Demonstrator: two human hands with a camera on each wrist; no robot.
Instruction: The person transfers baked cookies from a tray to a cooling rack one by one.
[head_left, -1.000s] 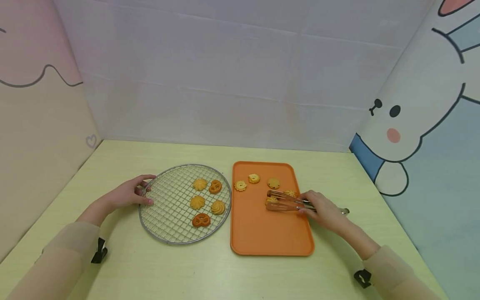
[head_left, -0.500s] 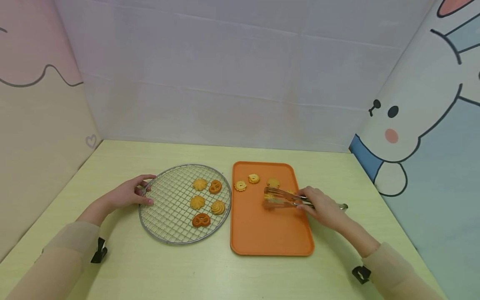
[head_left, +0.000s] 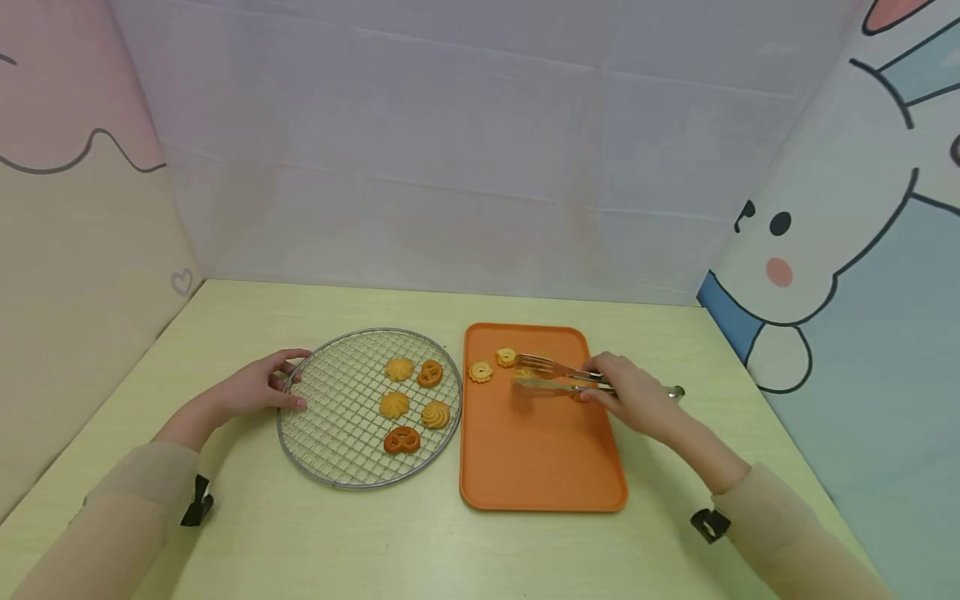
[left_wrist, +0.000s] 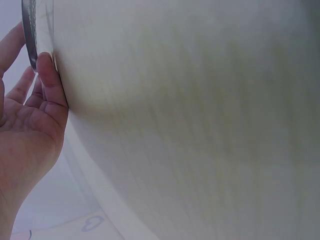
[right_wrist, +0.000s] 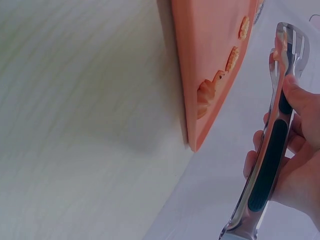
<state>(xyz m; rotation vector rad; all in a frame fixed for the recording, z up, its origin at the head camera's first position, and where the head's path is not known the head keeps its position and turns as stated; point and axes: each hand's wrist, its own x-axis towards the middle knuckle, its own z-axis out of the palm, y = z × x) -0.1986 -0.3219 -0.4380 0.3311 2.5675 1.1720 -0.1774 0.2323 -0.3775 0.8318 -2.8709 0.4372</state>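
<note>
In the head view, my left hand (head_left: 277, 385) holds the near-left rim of a round wire cooling rack (head_left: 330, 433), thumb over the mesh. Its fingers also show at the metal rim in the left wrist view. My right hand (head_left: 632, 395) grips metal tongs (right_wrist: 272, 160) with dark handle inserts. A yellowish cookie (head_left: 526, 375) shows between the tong tips, above the orange tray (head_left: 536, 467). Two round scalloped cookies, one a flower-edged cookie (head_left: 481, 372), the other a ring-like cookie (head_left: 506, 357), lie on the tray's far left. A chip cookie and swirled cookie are mostly hidden in the head view.
On the rack's right half are two pretzels, one a dark pretzel (head_left: 402, 440) and one a lighter pretzel (head_left: 430, 374), and several shell-like cookies such as a swirled cookie (head_left: 436, 415). Rack and tray lie side by side on a pale table (head_left: 315, 542), walled behind and at both sides.
My right hand and the tongs have moved up and left over the tray, and the cookie between the tips has gone with them. My left hand and the rack stay put.
</note>
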